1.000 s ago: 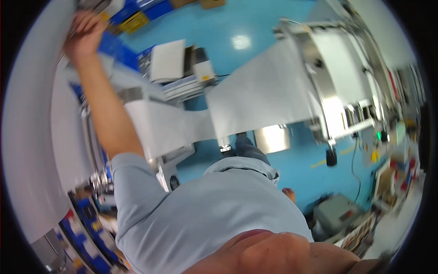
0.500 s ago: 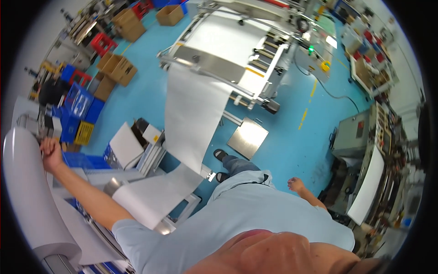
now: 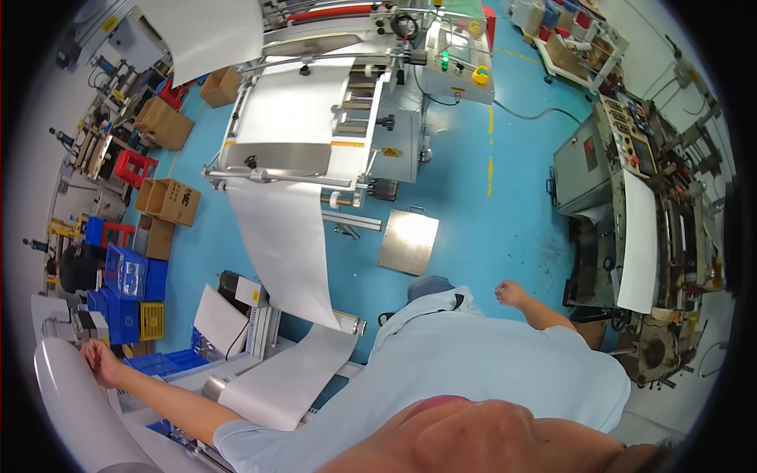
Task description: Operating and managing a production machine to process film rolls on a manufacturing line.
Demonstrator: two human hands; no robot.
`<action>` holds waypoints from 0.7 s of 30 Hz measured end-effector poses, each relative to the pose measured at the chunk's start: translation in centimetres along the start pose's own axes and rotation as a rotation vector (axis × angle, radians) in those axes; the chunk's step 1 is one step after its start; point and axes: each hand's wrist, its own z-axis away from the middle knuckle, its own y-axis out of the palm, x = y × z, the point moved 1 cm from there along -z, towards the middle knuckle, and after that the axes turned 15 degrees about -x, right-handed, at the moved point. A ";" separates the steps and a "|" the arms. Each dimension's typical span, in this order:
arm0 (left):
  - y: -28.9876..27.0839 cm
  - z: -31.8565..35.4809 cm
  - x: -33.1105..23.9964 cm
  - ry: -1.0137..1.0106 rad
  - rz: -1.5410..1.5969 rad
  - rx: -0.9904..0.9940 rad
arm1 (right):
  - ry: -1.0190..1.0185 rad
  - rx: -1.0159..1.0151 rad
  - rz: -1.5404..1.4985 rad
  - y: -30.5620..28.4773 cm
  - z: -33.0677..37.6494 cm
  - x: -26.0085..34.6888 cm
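Left hand (image 3: 101,364) at the inner side of a large pale roll (image 3: 75,402), lower left; fingers bent in toward the roll's surface, firm contact or grip cannot be told. Right hand (image 3: 509,292) well apart, low over the blue floor (image 3: 465,213), fingers loosely curled; too small to tell whether anything is in it. Wide white web (image 3: 284,252) slopes from the roller machine (image 3: 284,160) toward the near stand. Square metal plate (image 3: 408,240) lies on the floor, right of the web.
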 end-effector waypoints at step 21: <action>-6.3 43.8 65.3 -1.347 -0.920 0.145 | -0.379 -0.072 0.126 -24.0 -35.0 -19.6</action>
